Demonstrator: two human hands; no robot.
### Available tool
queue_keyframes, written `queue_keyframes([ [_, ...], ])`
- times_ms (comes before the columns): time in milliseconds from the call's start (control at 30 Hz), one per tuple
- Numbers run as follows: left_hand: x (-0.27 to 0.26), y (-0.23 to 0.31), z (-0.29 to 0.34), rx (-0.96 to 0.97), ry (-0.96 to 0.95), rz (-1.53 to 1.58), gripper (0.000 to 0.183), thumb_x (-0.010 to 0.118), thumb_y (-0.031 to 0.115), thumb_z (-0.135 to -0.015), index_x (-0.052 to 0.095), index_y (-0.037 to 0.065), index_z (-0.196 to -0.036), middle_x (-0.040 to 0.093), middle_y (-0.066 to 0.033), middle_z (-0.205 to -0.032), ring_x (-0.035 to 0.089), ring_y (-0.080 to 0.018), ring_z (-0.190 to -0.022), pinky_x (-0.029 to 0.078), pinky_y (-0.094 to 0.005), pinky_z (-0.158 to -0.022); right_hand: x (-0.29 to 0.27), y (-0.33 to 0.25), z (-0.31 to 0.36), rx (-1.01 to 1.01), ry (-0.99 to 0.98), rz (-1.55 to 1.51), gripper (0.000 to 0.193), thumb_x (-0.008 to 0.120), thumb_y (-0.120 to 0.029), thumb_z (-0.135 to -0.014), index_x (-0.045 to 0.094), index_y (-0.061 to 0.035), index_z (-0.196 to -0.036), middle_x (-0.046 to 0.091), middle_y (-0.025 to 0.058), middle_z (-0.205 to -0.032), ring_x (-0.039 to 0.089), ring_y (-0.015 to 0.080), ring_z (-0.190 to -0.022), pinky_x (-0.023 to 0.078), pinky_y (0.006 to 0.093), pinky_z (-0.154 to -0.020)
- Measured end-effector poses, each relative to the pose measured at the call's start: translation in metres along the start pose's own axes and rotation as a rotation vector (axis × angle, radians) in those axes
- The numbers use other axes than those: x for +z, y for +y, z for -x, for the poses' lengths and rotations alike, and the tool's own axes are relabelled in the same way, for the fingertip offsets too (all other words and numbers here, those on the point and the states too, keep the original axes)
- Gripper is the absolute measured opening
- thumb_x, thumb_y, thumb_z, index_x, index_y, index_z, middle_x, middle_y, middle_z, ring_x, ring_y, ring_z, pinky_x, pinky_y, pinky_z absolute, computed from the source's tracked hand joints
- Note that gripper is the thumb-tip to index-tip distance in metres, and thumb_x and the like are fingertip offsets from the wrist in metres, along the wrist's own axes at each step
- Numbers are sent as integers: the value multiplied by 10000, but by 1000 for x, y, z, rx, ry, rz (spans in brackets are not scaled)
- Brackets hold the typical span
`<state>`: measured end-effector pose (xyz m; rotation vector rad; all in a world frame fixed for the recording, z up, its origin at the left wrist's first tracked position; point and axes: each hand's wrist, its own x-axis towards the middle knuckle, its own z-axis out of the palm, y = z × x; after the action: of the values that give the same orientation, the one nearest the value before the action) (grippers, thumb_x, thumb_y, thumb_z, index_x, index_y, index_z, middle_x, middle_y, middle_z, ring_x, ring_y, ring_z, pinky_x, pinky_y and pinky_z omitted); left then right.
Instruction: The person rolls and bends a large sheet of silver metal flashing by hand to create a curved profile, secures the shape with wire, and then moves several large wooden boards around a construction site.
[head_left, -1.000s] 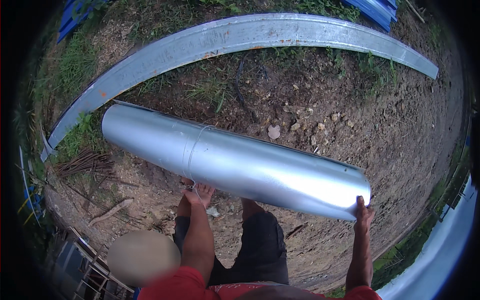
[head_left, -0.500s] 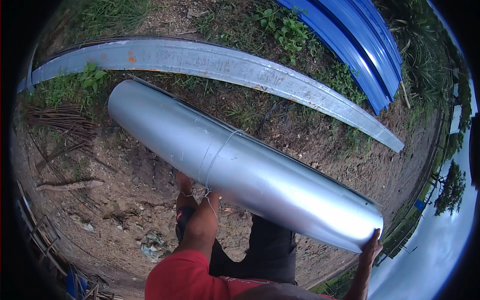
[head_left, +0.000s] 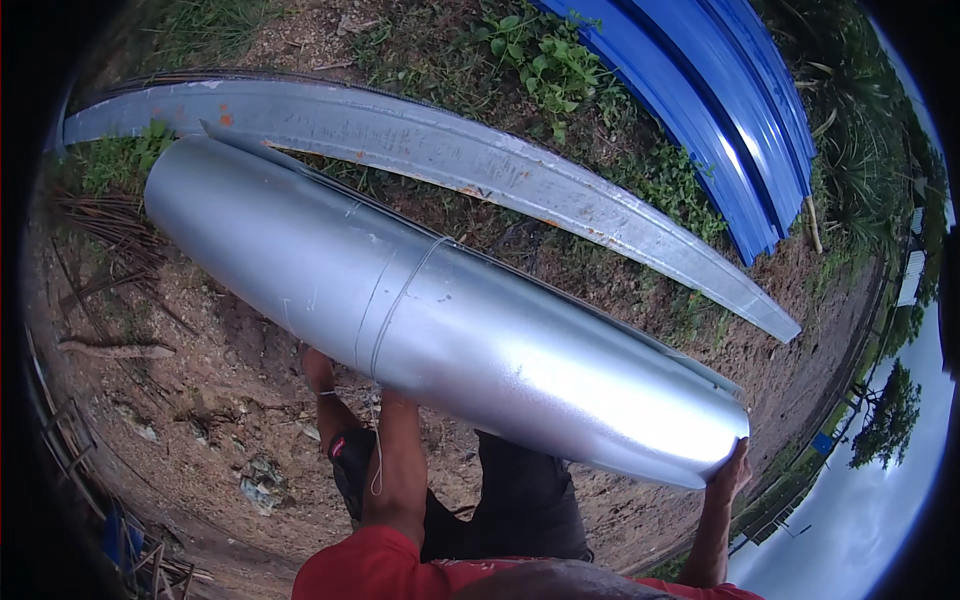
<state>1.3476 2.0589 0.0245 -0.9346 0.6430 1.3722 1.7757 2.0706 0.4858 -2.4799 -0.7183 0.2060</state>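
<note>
A large roll of shiny silver sheet metal (head_left: pixel 450 320) slants across the middle, its left end farther away and higher in view. A thin wire (head_left: pixel 405 300) is wrapped round its middle, with a loose end hanging beside my left forearm. My right hand (head_left: pixel 733 472) grips the roll's right end, fingers at its lower edge. My left forearm (head_left: pixel 400 460), below a red sleeve, reaches up to the underside of the roll. The left hand itself is hidden by the metal, so its fingers do not show.
Beyond the roll lies a long grey metal channel (head_left: pixel 430 135) with rust spots. Blue ribbed sheets (head_left: pixel 700 110) are stacked at the far right. Thin rusty rods (head_left: pixel 105 235) and a piece of wood (head_left: pixel 115 349) lie on the dirt at left. Weeds (head_left: pixel 540 60) grow behind.
The roll has shifted left and looks larger, closer to me. Its left end now overlaps the grey channel. My right hand has stayed on the right end and moved slightly left with it.
</note>
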Motion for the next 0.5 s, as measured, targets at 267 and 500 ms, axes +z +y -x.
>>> queue_keyframes([
  [267, 163, -14, -75, 153, -657, 64, 611, 433, 559, -916, 520, 71, -1274, 554, -99, -1270, 499, -307, -1175, 403, -492, -991, 98, -39, -160, -42, -101, -295, 571, 631, -436, -889, 628, 109, -1058, 653, 145, -948, 620, 205, -809, 512, 343, -691],
  [500, 331, -41, -70, 306, -298, -168, 842, 256, 739, -885, 317, 111, -1442, 333, -140, -1482, 267, -323, -1383, 198, -541, -1109, 290, -166, -343, -172, -473, -368, 538, 697, -391, -840, 620, 98, -1054, 650, 136, -921, 594, 208, -776, 492, 349, -690],
])
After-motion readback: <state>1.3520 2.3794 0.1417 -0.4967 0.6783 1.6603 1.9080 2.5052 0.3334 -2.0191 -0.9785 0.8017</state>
